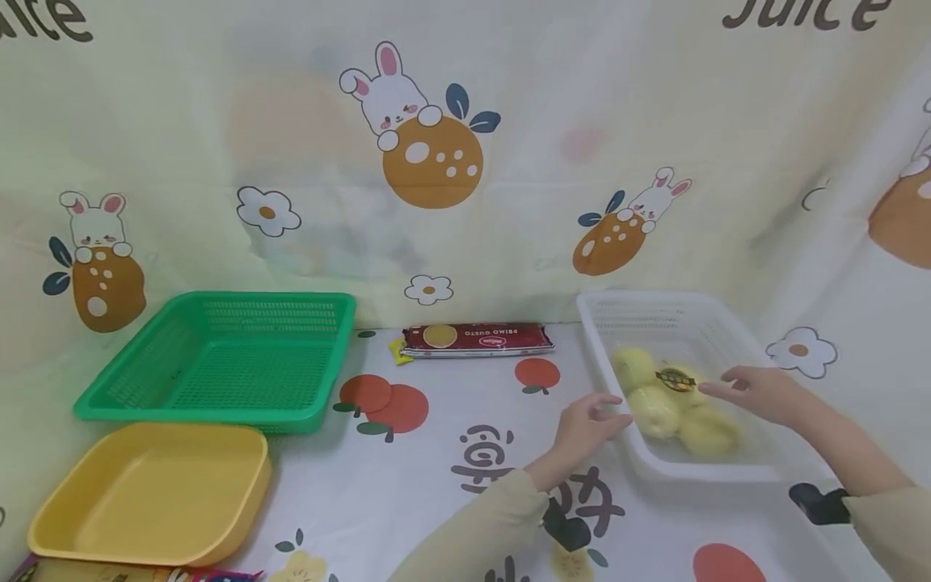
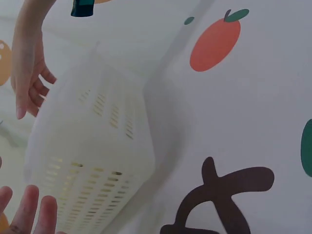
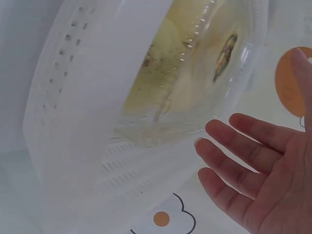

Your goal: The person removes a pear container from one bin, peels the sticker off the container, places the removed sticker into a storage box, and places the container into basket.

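Printed tablecloth (image 1: 364, 493), fruit (image 1: 653, 411) in basket (image 1: 716, 474), between left hand (image 1: 585, 427) and right hand (image 1: 771, 396), fingers (image 3: 243, 146) apart

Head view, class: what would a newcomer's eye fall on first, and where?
Probably the bright green basket on the left, behind the yellow tray. Next, on the right, come both hands at the white basket, which holds yellow fruit under clear wrapping with a dark label.

The head view looks forward and down; both wrist views, closer, share the white basket (image 1: 698, 471).
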